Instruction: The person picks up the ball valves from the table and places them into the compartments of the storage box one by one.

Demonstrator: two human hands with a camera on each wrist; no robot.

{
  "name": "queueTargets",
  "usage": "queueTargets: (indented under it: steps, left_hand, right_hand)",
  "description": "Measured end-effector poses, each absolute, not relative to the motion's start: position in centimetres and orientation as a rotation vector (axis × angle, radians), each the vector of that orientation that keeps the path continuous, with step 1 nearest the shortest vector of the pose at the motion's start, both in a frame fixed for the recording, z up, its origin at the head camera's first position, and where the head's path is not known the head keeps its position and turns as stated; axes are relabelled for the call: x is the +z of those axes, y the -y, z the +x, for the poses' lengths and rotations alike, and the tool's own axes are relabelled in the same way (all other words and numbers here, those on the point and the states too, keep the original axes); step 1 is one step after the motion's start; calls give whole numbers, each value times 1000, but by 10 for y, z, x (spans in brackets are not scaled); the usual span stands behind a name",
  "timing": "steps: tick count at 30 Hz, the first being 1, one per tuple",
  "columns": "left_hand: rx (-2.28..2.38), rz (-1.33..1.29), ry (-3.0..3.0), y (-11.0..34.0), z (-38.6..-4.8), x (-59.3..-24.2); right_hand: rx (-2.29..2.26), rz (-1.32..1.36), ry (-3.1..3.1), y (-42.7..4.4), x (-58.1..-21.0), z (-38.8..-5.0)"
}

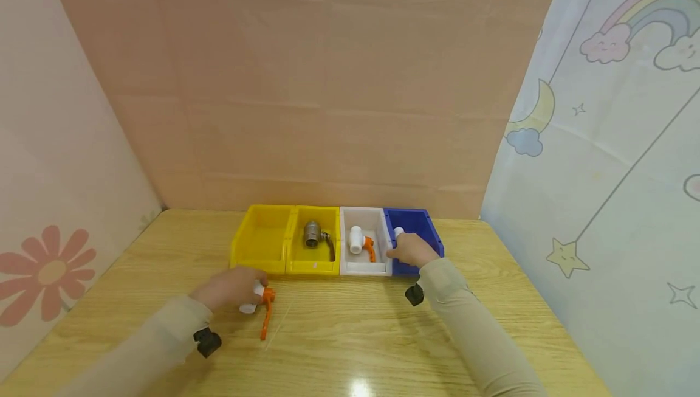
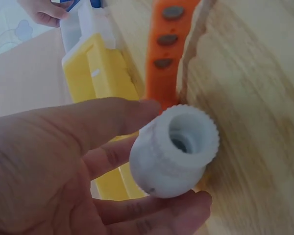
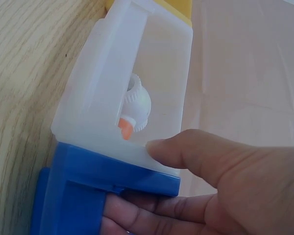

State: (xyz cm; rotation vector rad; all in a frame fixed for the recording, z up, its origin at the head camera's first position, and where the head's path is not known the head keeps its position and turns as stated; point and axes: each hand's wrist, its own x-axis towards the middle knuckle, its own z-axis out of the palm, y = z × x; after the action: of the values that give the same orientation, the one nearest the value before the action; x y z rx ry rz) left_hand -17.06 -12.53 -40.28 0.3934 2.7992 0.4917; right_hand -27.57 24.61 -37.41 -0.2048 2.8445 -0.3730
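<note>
On the near left of the table, my left hand [image 1: 232, 287] holds a white plastic ball valve [image 2: 174, 152] with an orange lever handle [image 1: 267, 315]. Its thumb lies by the lever's base and its fingers are behind and under the body. My right hand [image 1: 414, 250] reaches into the blue bin [image 1: 429, 227], the thumb over the rim beside the white bin [image 3: 161, 93] and the other fingers inside, partly hidden. A white piece [image 1: 398, 231] shows just beyond that hand. Another white valve [image 1: 355, 240] with an orange lever lies in the white bin.
Two yellow bins [image 1: 259, 239] adjoin the white bin on its left. The right one contains a metal valve [image 1: 312, 234] with a lever. The row stands near the back of the wooden table [image 1: 339, 330], before a brown backdrop [image 1: 328, 93].
</note>
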Motion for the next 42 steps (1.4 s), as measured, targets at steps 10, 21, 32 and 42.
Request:
queueTargets:
  steps: [10,21,32,42]
  left_hand:
    - [602,328,-2862,121,-168,-415]
    - [626,254,-2905,115,-166,-416]
    - [692,249,-2891,118,-167,-421]
    - [710,242,-2837,122,-168,-413]
  right_hand:
    - [-388,-186,-2845,-246,-374,-276]
    - [-399,-177,-2845,-247,-376,-276]
    - [-404,-177,-2839,-246,-377,-276]
    - [-412,-187,-2848,-248,-377,-276]
